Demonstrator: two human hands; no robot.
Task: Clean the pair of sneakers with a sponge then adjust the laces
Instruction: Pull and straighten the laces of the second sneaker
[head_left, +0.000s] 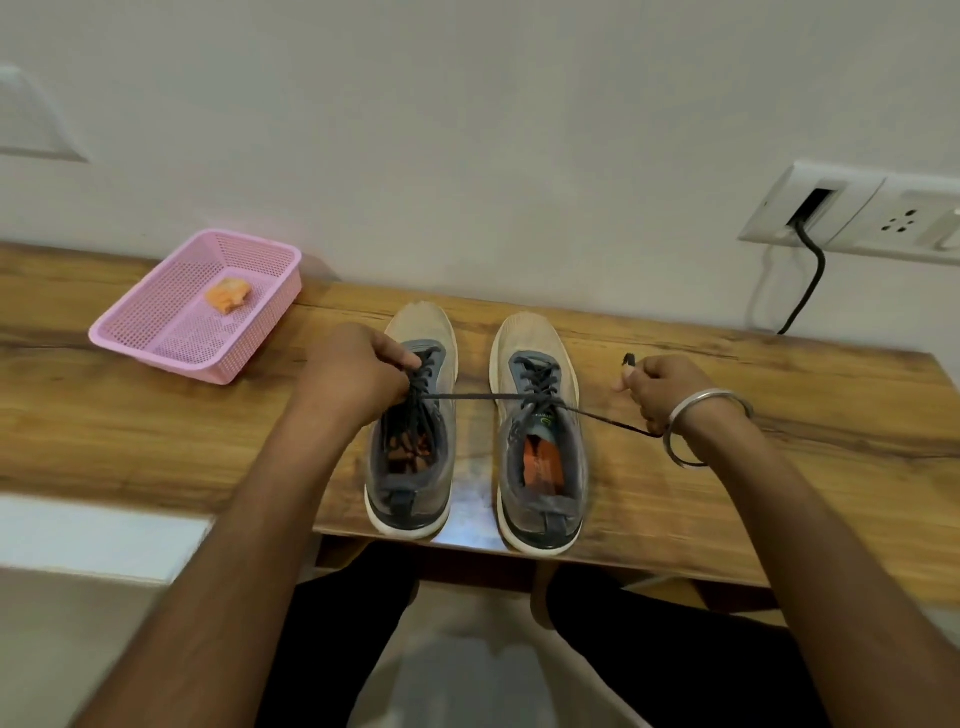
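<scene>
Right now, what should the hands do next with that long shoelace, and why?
Probably let the right hand ease the lace back toward the left sneaker. It stretches taut across the right sneaker, while the left hand pinches the lacing.

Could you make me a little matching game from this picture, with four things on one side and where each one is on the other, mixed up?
Things:
1. sponge
2. lace
3. bangle
4. black cable

Places:
A. plugged into the wall plate
B. inside the pink basket
C. stretched from the left sneaker across the right sneaker
D. round the wrist by the right hand

Pairs: 1-B, 2-C, 3-D, 4-A
</scene>
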